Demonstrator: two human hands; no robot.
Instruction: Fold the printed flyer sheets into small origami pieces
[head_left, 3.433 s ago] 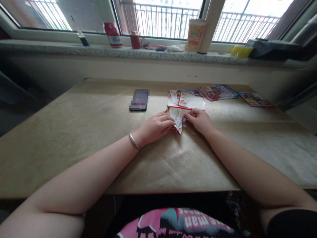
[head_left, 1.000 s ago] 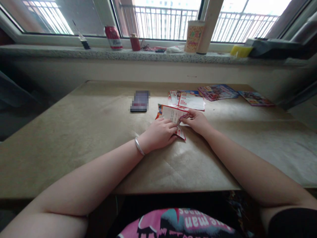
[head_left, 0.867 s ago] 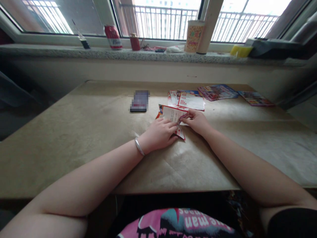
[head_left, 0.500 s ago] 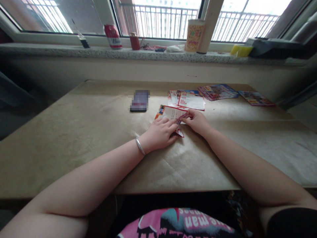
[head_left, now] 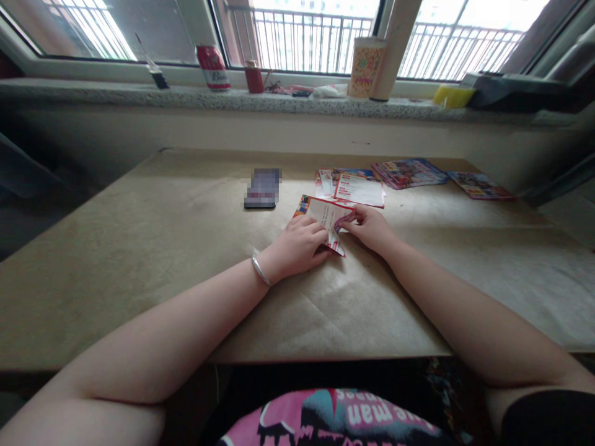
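A red and white printed leaflet (head_left: 328, 217), partly folded, lies on the brown paper-covered table (head_left: 162, 248) between my hands. My left hand (head_left: 297, 244), a silver bracelet on its wrist, presses curled fingers down on the leaflet's left part. My right hand (head_left: 369, 228) pinches the leaflet's right corner with thumb and fingers closed. Just beyond them lies a small pile of similar leaflets (head_left: 353, 184).
A dark phone (head_left: 261, 189) lies left of the leaflet pile. Two colourful booklets (head_left: 406, 172) (head_left: 481, 184) sit at the far right. The windowsill holds a red can (head_left: 212, 59), a small red jar (head_left: 253, 77), a paper cup (head_left: 365, 67) and yellow sponges (head_left: 450, 96).
The leaflet has been turned and refolded: its flap now lies further left and flatter. My left hand slid slightly forward on it; my right hand keeps its pinch at the corner.
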